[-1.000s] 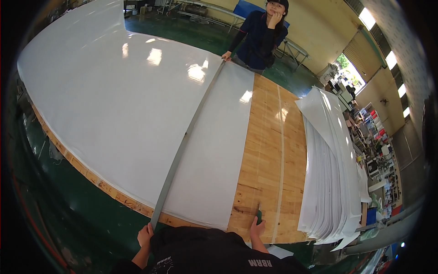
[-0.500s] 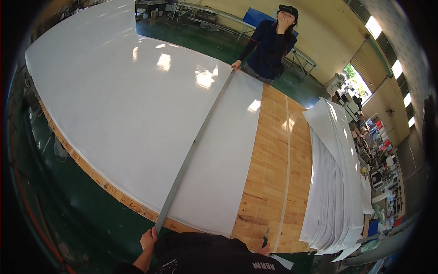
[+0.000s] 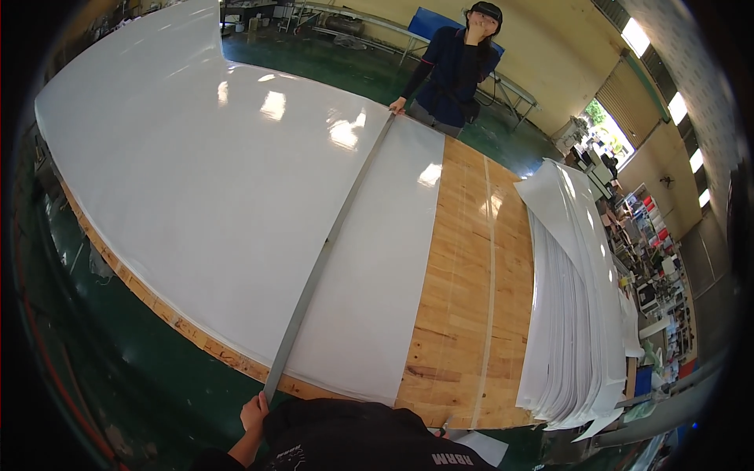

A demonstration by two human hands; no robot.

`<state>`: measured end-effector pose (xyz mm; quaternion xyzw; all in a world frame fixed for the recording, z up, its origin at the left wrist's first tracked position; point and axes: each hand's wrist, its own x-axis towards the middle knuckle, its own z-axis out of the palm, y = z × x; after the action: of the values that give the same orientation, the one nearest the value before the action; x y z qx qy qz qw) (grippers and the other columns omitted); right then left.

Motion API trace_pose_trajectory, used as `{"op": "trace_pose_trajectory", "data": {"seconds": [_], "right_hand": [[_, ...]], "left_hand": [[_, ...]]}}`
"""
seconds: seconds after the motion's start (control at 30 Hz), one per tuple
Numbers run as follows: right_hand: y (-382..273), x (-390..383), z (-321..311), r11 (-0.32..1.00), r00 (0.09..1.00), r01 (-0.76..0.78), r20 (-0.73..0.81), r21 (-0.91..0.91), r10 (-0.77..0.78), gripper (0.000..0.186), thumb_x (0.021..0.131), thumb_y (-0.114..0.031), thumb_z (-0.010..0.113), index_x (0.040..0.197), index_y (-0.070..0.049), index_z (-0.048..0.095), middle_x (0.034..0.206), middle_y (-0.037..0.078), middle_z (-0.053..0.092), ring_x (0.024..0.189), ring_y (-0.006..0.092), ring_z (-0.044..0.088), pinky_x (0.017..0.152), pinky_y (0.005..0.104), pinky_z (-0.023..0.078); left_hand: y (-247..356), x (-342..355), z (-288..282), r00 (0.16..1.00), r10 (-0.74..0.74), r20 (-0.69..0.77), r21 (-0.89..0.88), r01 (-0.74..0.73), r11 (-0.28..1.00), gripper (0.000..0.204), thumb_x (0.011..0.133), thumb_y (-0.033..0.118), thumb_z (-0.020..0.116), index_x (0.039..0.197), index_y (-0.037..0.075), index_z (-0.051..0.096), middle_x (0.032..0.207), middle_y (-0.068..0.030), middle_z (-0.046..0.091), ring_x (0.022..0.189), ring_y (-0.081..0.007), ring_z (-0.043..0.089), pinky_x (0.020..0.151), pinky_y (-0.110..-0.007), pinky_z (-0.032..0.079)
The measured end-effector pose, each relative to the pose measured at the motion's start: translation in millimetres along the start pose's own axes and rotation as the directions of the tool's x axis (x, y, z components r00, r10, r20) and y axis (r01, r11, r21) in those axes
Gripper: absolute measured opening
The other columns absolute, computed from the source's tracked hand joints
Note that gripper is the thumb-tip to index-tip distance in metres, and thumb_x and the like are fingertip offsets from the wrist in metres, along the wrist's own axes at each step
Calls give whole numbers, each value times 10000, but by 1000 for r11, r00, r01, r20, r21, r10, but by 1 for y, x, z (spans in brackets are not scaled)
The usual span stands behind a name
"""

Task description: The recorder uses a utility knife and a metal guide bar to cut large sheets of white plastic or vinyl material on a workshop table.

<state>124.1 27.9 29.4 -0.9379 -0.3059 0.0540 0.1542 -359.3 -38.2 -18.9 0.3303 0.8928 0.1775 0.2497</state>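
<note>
My left hand [image 3: 254,412] is closed on the near end of a long grey straightedge [image 3: 305,302], which crosses a big glossy white sheet [image 3: 173,204] lying on a wooden table [image 3: 463,298]. A co-worker [image 3: 452,78] stands at the far side, one hand at the straightedge's far end and the other at their face. My right hand [image 3: 440,432] is mostly hidden by my dark clothing at the near edge, with the blade of the green-handled cutter it holds [image 3: 444,424] poking out beside the bare wood.
A thick stack of white sheets [image 3: 565,306] with a folded top lies on the table's right. Beyond are a green floor [image 3: 330,67], a metal rack with a blue panel [image 3: 424,23], a cluttered bench [image 3: 652,259] and a bright doorway [image 3: 609,133].
My right hand and the cutter have dropped down and back, largely out of sight behind my body. The view shifts slightly. My left hand stays on the straightedge; the co-worker's hand at the face shifts.
</note>
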Motion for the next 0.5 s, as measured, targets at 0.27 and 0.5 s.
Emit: {"op": "trace_pose_trajectory", "data": {"seconds": [0.27,0.5], "right_hand": [[4,-3,10,997,997,-67,-36,38,68,419,827,-398,572,951,-1,524,827,243,604,783,410,593,665,478,456],[11,-9,17,990,989,-128,-67,62,132,425,828,-401,571,953,3,527,820,244,604,775,410,592,660,478,455]], "left_hand": [[5,-1,-2,1000,2,1,10,-2,1000,514,913,479,354,766,79,643,703,-187,622,699,-403,606,624,-485,474],[4,-2,-2,999,8,31,19,-8,1000,515,913,478,350,794,82,657,715,-185,627,706,-403,607,630,-488,475]]}}
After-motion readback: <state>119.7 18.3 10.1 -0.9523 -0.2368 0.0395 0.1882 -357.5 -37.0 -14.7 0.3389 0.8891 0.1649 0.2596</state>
